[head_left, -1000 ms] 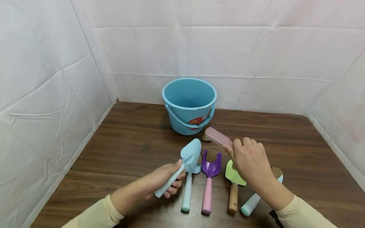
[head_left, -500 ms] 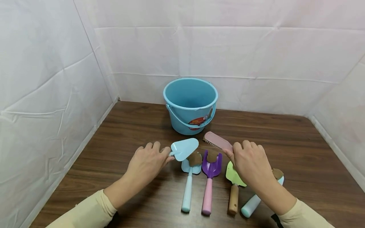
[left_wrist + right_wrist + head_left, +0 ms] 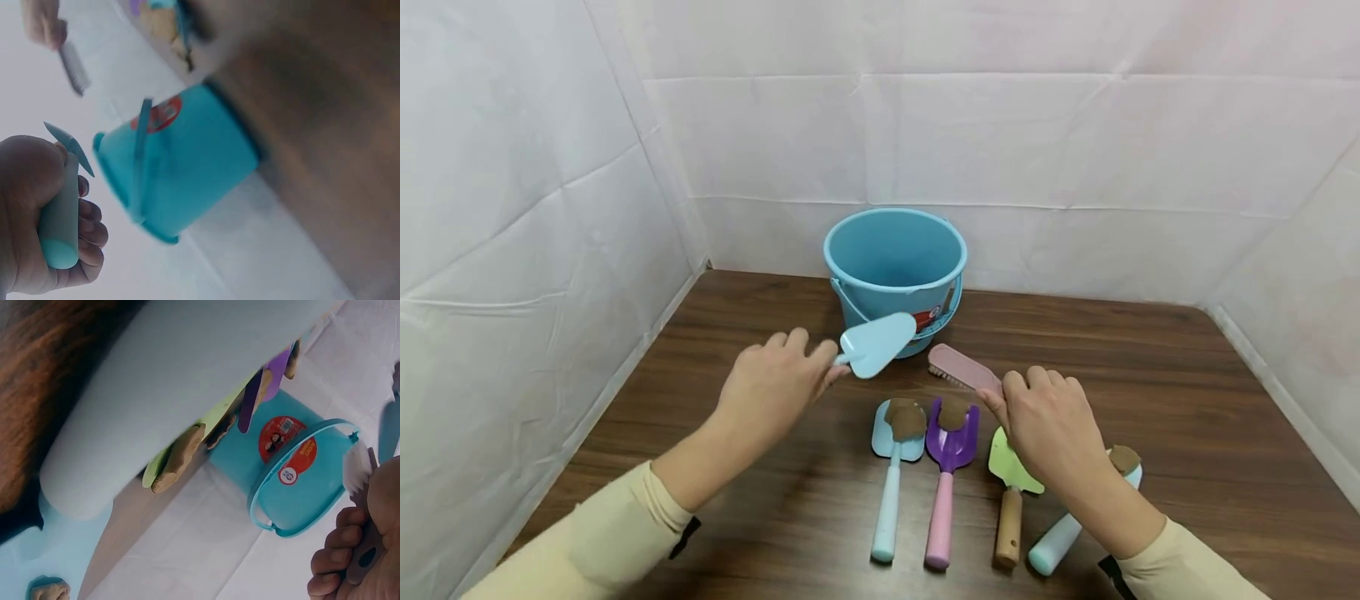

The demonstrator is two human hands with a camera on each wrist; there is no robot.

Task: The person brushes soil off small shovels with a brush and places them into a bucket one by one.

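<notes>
My left hand grips the handle of a light blue trowel, palm turned down. The trowel's blade overlaps the front of the blue bucket in the head view. In the left wrist view, the fingers curl round its pale handle. My right hand holds a pink brush by its handle, bristles down, above the table. The right wrist view shows the brush's white bristles in front of the bucket.
Below the hands lie a light blue shovel, a purple fork with a pink handle, and a green trowel with a wooden handle. Brown lumps lie on the heads. A pale-handled tool is partly hidden by my right forearm.
My left hand has turned palm-down and moved forward and up, bringing the trowel from over the shovel to in front of the bucket. The brush dipped slightly; the right hand has barely moved.
</notes>
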